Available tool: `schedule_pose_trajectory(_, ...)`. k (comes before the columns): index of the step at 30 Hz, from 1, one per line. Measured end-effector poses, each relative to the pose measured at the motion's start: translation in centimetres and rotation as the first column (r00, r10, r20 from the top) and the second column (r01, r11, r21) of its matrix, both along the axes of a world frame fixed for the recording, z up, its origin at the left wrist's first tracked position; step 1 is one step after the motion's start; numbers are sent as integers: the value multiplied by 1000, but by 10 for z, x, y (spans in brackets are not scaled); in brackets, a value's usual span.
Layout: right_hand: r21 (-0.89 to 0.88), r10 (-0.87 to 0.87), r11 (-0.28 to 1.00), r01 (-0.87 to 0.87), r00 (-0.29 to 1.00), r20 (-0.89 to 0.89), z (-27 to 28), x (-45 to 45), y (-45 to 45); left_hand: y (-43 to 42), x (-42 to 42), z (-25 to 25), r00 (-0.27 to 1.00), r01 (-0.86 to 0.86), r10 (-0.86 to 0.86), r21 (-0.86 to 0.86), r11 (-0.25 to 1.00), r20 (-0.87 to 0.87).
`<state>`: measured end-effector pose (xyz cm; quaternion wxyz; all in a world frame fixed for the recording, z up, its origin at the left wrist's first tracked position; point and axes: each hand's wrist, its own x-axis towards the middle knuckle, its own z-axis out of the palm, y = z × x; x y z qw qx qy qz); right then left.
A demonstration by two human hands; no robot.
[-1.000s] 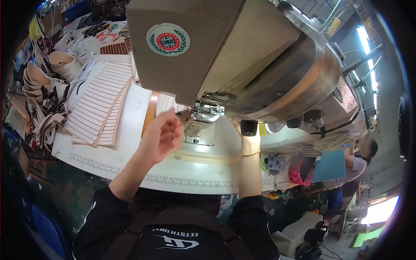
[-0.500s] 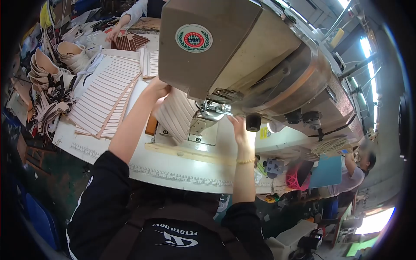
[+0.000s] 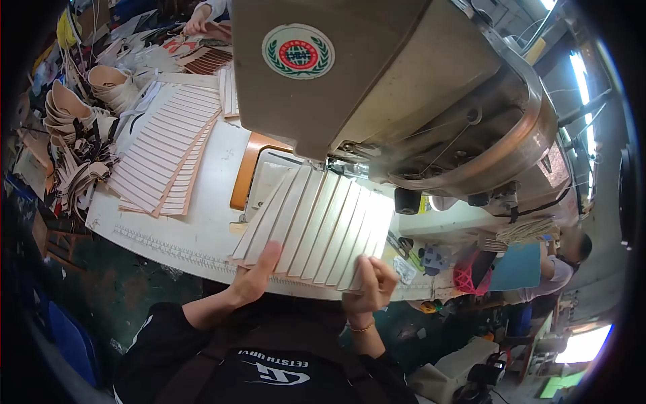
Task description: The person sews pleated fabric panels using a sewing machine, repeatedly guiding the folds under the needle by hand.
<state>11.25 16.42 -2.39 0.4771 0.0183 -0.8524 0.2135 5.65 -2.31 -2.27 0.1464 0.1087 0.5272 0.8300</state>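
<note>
A cream pleated fabric piece (image 3: 315, 232) is spread in front of the sewing machine (image 3: 377, 74), its far edge close beneath the needle area. At its near left corner my left hand (image 3: 252, 277) grips it, thumb on top and the other fingers hidden below. My right hand (image 3: 371, 283) pinches the near right corner with bent fingers. Its strips run from the machine side toward me. Whether the far edge lies under the presser foot cannot be made out.
More striped pieces (image 3: 165, 145) lie stacked on the white table (image 3: 219, 161) to the left, beside curled parts (image 3: 111, 87) and scraps. A brown piece (image 3: 206, 60) lies near another person's hand (image 3: 197, 21). A pink basket (image 3: 471, 276) stands at right, with another person (image 3: 562, 269) beyond.
Both hands have come back toward me from beside the needle area. The pleated piece, earlier blurred and bunched left of the needle, is now spread flat between them.
</note>
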Motion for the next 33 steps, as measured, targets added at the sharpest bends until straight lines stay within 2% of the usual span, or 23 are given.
schedule_pose_trajectory(2,27,-39,999,40,999,-23,9,4,9,0,0,-2,999,-35,34,32,999,32)
schedule_pose_trajectory(11,111,-32,993,37,998,-47,13,-10,25,12,7,-5,992,-99,86,-144,985,-98)
schedule_pose_trajectory(16,82,-44,996,48,998,-50,15,-29,37,16,-4,9,998,31,-17,-279,960,53)
schedule_pose_trajectory(17,81,-47,995,51,997,-54,16,-33,38,18,-7,11,999,33,-20,-279,960,49)
schedule_pose_trajectory(21,43,-64,997,67,997,-53,18,-49,43,28,-18,16,998,-8,2,99,995,56)
schedule_pose_trajectory(26,24,-20,999,23,993,-113,21,-67,51,33,-38,25,986,-55,50,27,998,157)
schedule_pose_trajectory(33,57,-40,997,51,980,-193,21,-96,60,40,-65,41,980,-64,68,-25,998,187)
